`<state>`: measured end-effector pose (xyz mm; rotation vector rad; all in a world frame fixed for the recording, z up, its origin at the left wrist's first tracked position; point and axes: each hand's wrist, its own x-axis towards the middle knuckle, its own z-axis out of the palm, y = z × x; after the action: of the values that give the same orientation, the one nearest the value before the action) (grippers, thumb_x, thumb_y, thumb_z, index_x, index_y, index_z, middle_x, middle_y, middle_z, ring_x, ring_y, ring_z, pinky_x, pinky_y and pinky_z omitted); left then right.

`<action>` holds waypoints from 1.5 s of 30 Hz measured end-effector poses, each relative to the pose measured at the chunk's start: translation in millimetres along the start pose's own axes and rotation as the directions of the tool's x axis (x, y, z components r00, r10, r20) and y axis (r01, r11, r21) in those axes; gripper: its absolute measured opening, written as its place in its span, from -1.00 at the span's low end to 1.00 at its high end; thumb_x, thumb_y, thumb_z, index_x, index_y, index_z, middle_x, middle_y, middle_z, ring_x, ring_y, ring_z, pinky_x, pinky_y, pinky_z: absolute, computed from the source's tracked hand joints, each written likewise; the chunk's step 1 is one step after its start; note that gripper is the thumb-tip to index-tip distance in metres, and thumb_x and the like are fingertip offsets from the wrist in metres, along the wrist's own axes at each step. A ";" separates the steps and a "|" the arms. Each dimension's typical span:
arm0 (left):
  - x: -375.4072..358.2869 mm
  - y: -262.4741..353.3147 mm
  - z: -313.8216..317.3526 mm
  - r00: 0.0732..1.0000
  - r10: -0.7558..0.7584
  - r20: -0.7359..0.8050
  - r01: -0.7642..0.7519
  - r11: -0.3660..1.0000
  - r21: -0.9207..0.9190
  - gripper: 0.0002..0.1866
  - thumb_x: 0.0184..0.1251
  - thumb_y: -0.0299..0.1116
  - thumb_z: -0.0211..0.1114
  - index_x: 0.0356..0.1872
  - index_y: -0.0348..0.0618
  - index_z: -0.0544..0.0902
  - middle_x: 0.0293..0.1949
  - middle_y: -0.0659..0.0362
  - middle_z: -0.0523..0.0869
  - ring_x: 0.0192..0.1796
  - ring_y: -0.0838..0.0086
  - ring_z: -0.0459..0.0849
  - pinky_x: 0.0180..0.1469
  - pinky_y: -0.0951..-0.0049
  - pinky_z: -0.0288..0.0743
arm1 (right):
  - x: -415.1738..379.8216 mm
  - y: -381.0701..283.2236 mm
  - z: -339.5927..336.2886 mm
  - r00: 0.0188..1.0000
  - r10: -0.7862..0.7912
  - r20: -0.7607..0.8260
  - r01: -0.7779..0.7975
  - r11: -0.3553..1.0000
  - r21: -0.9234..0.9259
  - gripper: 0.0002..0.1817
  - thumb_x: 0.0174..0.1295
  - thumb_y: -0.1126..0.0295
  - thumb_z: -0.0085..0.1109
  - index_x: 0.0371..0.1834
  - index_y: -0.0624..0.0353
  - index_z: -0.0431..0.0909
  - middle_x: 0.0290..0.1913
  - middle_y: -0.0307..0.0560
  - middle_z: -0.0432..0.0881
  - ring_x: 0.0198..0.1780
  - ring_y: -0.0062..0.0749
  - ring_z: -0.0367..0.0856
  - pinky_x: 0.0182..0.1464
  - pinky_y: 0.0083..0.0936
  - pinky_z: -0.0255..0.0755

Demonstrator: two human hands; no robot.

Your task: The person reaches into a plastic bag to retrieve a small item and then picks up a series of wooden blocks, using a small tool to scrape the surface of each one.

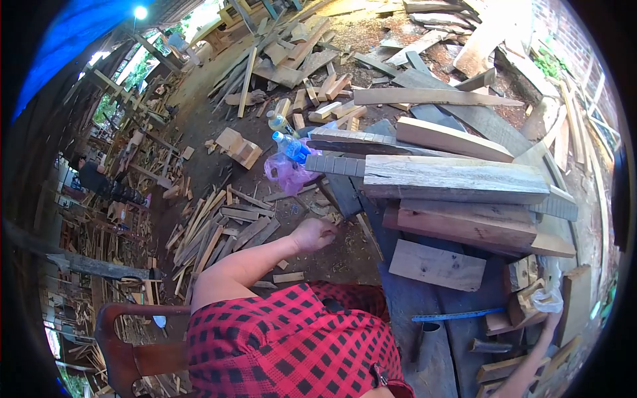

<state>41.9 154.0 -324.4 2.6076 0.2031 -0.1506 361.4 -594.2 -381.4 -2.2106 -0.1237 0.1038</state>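
Observation:
My left hand hangs over the ground left of the workbench, its fingers curled in and nothing visible in them. At the far right, my right hand is closed at the edge of a clear plastic bag, its fingertips partly hidden. This bag lies against a wooden block. Near that hand are a hammer-like tool and a blue saw blade. A flat wooden board rests on the dark workbench, below a long squared timber.
Beyond my left hand stand a water bottle and a pink plastic bag. Thin wood strips are heaped on the ground. A brown chair is at my left. A metal tube stands on the bench's near part.

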 end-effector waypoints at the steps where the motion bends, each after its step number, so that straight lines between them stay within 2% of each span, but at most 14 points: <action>1: -4.4 -8.1 1.9 0.997 -0.074 0.013 0.074 0.997 0.010 -0.72 0.11 -0.23 0.20 -0.23 -0.16 0.70 -0.26 -0.04 0.71 -0.17 0.07 0.68 -0.10 0.18 0.53 | 1.1 3.0 -2.4 1.000 0.011 -0.003 -0.011 1.000 -0.029 -0.63 0.05 0.40 0.18 -0.05 0.30 0.57 -0.19 -0.06 0.66 -0.20 -0.39 0.60 -0.09 -0.44 0.47; 7: -34.3 -41.0 6.7 0.918 -0.395 0.048 0.391 0.918 0.070 -0.72 0.07 -0.20 0.23 -0.27 -0.12 0.70 -0.31 0.00 0.72 -0.21 0.09 0.69 -0.13 0.16 0.54 | 17.3 17.8 -12.8 0.998 0.065 -0.019 -0.067 0.978 -0.196 -0.61 0.04 0.40 0.20 -0.02 0.26 0.58 -0.21 -0.08 0.67 -0.20 -0.37 0.62 -0.09 -0.42 0.48; 14: -36.7 -52.7 14.7 0.919 -0.386 0.080 0.374 0.918 0.132 -0.71 0.06 -0.18 0.25 -0.26 -0.12 0.70 -0.33 0.01 0.72 -0.22 0.11 0.70 -0.14 0.18 0.54 | 27.0 22.9 -17.5 0.992 0.116 -0.059 -0.129 0.925 -0.357 -0.59 0.03 0.41 0.22 0.01 0.23 0.60 -0.22 -0.10 0.69 -0.20 -0.36 0.65 -0.10 -0.40 0.49; 16: -31.1 -50.8 15.9 0.905 -0.415 0.097 0.404 0.908 0.116 -0.70 0.06 -0.18 0.25 -0.24 -0.13 0.69 -0.32 0.00 0.72 -0.21 0.11 0.69 -0.13 0.17 0.53 | 30.0 4.0 -12.6 0.930 0.312 -0.195 -0.242 0.918 0.315 -0.77 0.10 0.46 0.07 -0.20 0.33 0.56 -0.29 -0.13 0.62 -0.32 -0.47 0.54 -0.22 -0.45 0.46; 17: -28.5 -51.0 17.7 0.907 -0.409 0.100 0.398 0.910 0.114 -0.70 0.06 -0.18 0.25 -0.24 -0.13 0.69 -0.32 0.00 0.72 -0.21 0.11 0.69 -0.13 0.17 0.53 | 28.7 -11.0 -3.3 0.939 0.252 -0.232 -0.158 0.920 0.359 -0.85 0.11 0.48 0.08 -0.28 0.31 0.55 -0.32 -0.16 0.59 -0.32 -0.51 0.54 -0.25 -0.49 0.45; 20: -20.6 -49.8 20.6 0.920 -0.374 0.114 0.361 0.925 0.121 -0.69 0.06 -0.19 0.25 -0.21 -0.13 0.68 -0.30 0.00 0.72 -0.20 0.11 0.69 -0.11 0.17 0.53 | 41.1 1.9 11.5 0.979 -0.011 -0.206 0.022 0.999 0.050 -0.89 0.14 0.48 0.08 -0.33 0.19 0.60 -0.44 -0.23 0.57 -0.42 -0.59 0.54 -0.41 -0.62 0.43; 24: -25.9 -45.2 17.7 0.927 -0.360 0.105 0.354 0.932 0.075 -0.68 0.06 -0.19 0.25 -0.19 -0.11 0.69 -0.31 0.01 0.72 -0.20 0.12 0.69 -0.11 0.20 0.54 | 79.8 81.5 1.2 0.998 0.035 0.052 -0.036 0.999 0.032 -0.89 0.15 0.49 0.05 -0.43 0.17 0.59 -0.49 -0.28 0.55 -0.47 -0.61 0.50 -0.45 -0.62 0.40; 26: -30.5 -46.7 16.5 0.921 -0.372 0.114 0.368 0.928 0.058 -0.68 0.07 -0.19 0.24 -0.17 -0.10 0.69 -0.31 0.01 0.72 -0.20 0.12 0.69 -0.10 0.20 0.54 | 68.3 49.2 7.7 0.994 0.093 0.049 -0.100 0.980 0.170 -0.89 0.14 0.50 0.05 -0.47 0.16 0.58 -0.52 -0.30 0.53 -0.49 -0.61 0.50 -0.45 -0.60 0.39; 29: -34.5 -51.9 17.2 0.894 -0.416 0.164 0.400 0.908 0.122 -0.67 0.08 -0.18 0.24 -0.16 -0.10 0.69 -0.29 0.01 0.72 -0.19 0.12 0.70 -0.10 0.20 0.54 | 63.6 22.8 14.2 1.000 0.001 0.020 -0.001 1.000 -0.007 -0.88 0.14 0.48 0.05 -0.37 0.21 0.60 -0.48 -0.25 0.56 -0.46 -0.58 0.52 -0.42 -0.60 0.42; 32: -37.0 -53.7 18.5 0.863 -0.474 0.177 0.458 0.880 0.125 -0.67 0.08 -0.18 0.26 -0.14 -0.09 0.69 -0.26 0.02 0.72 -0.17 0.12 0.70 -0.09 0.20 0.54 | 58.6 -5.8 27.8 0.976 -0.045 -0.213 0.094 0.970 0.225 -0.81 0.03 0.46 0.12 -0.30 0.29 0.59 -0.44 -0.24 0.55 -0.45 -0.52 0.50 -0.36 -0.55 0.43; 34: -37.1 -52.5 18.4 0.848 -0.498 0.183 0.485 0.867 0.114 -0.66 0.08 -0.18 0.28 -0.14 -0.09 0.68 -0.24 0.02 0.73 -0.15 0.14 0.69 -0.06 0.21 0.53 | 58.6 -14.4 27.8 0.999 0.022 -0.036 -0.002 0.879 0.477 -0.73 0.07 0.47 0.11 -0.15 0.32 0.59 -0.34 -0.16 0.61 -0.38 -0.45 0.58 -0.28 -0.53 0.48; 38: -37.0 -55.0 18.8 0.864 -0.470 0.179 0.456 0.882 0.118 -0.66 0.08 -0.18 0.29 -0.14 -0.11 0.68 -0.24 0.03 0.73 -0.14 0.15 0.69 -0.05 0.21 0.53 | 41.3 -35.0 21.0 0.959 0.225 0.171 -0.283 0.802 0.526 -0.77 0.12 0.45 0.13 -0.19 0.32 0.61 -0.30 -0.14 0.63 -0.34 -0.44 0.60 -0.28 -0.51 0.48; 40: -37.0 -51.8 15.8 0.847 -0.488 0.213 0.475 0.873 0.110 -0.66 0.09 -0.17 0.29 -0.14 -0.12 0.68 -0.23 0.03 0.73 -0.13 0.15 0.69 -0.04 0.20 0.53 | -2.3 -115.0 28.6 0.952 -0.294 0.088 0.278 0.948 0.152 -0.80 0.14 0.45 0.16 -0.23 0.33 0.63 -0.29 -0.11 0.64 -0.32 -0.46 0.61 -0.29 -0.52 0.48; 45: -40.8 -73.0 32.7 0.875 -0.447 0.186 0.435 0.895 0.102 -0.67 0.08 -0.18 0.29 -0.14 -0.10 0.68 -0.22 0.02 0.73 -0.13 0.16 0.70 -0.04 0.21 0.53 | 0.2 -101.8 28.0 0.974 -0.217 0.065 0.203 0.964 0.172 -0.80 0.13 0.46 0.16 -0.22 0.32 0.62 -0.30 -0.10 0.64 -0.33 -0.44 0.62 -0.29 -0.50 0.50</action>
<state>-13.1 195.2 -382.3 2.5352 0.7296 -0.5907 353.0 -511.3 -316.6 -2.0152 -0.3819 0.0857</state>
